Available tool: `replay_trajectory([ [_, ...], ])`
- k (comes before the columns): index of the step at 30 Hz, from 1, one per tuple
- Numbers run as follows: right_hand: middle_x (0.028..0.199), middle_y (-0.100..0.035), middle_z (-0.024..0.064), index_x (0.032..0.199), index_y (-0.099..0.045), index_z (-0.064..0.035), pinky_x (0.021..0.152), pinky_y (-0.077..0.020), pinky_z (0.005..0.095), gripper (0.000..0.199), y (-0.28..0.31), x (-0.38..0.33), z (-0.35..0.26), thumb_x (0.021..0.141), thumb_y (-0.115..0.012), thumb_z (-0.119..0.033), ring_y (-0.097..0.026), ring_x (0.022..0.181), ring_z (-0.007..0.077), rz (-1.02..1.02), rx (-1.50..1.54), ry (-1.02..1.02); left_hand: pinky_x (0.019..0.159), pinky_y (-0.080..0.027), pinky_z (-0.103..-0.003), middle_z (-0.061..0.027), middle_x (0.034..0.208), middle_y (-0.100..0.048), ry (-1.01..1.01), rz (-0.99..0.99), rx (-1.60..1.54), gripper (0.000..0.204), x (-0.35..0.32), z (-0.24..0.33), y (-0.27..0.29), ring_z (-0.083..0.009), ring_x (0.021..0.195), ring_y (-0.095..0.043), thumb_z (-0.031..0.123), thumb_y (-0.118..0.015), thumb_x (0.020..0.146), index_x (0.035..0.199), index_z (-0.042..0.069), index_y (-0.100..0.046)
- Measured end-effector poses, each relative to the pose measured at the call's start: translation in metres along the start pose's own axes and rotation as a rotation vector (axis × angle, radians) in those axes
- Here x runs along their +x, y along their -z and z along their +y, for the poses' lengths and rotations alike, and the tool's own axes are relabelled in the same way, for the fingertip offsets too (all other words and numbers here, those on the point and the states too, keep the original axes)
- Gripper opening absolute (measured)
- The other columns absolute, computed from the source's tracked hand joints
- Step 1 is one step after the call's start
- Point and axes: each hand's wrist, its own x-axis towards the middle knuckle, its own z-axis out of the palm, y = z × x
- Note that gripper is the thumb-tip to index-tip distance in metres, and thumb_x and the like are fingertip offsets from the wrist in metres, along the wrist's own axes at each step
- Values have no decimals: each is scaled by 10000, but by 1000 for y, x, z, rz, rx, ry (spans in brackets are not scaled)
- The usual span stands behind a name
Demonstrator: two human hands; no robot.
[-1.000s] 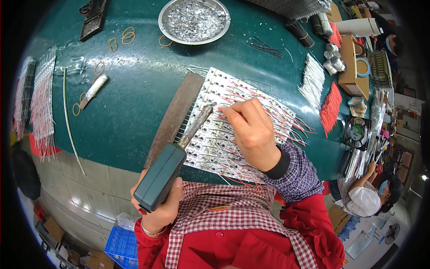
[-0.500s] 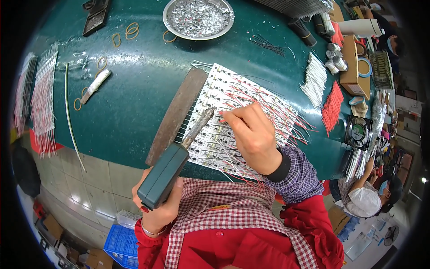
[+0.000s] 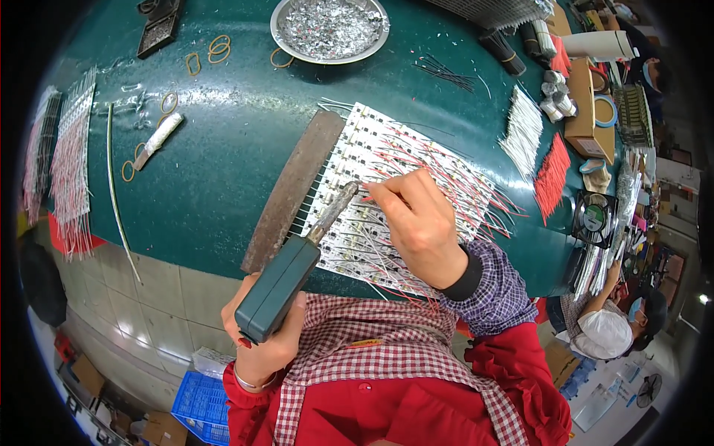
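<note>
My left hand (image 3: pixel 269 355) is wrapped round the dark green soldering gun (image 3: pixel 278 286). Its crusted silvery tip points up and right, over a white panel of small circuit boards (image 3: pixel 362 128). Just right of that tip, my right hand (image 3: pixel 424 232) is closed in a pinch on a short red wire (image 3: pixel 366 195), whose end shows beyond the fingertips. Whether tip and wire touch is too small to tell. Red, black and white wires lie across the panel's right and lower parts. A brown flat bar (image 3: pixel 294 193) runs along the panel's left edge.
Beyond the panel stands a metal bowl (image 3: pixel 327 33) of silvery scraps. White wires (image 3: pixel 523 134) and red wires (image 3: pixel 552 178) lie in bundles at right, near a cardboard box (image 3: pixel 591 123). Wired strips (image 3: pixel 73 163) and a wrapped blade (image 3: pixel 162 135) lie at left. A co-worker sits far right.
The soldering gun in my left hand has shifted slightly right, bringing its tip closer to my right fingertips. My right hand has stayed nearly in place.
</note>
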Motion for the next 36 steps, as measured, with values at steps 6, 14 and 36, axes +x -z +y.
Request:
replay_trajectory([
  [6,871,-577,113,994,-652,51,636,-483,329,290,-1,0,-1,704,-653,31,-557,798,247,11,0,0,577,-504,-304,-150,838,-666,-11,49,-2,228,-9,-7,-1,-230,645,-651,-35,-735,712,934,-61,-694],
  [14,875,-583,108,995,-653,55,619,-480,334,319,1,-2,-5,676,-649,35,-555,784,250,64,-6,29,543,-496,-278,-129,827,-670,-4,153,-51,210,-15,-8,-2,-181,622,-646,-25,-751,732,936,-47,-703],
  [36,872,-580,110,998,-651,56,624,-481,328,309,-1,-6,-12,690,-648,41,-555,785,244,0,51,20,605,-520,-288,-158,894,-689,-6,43,11,220,-19,-2,6,-209,699,-679,-28,-736,746,962,-59,-706],
])
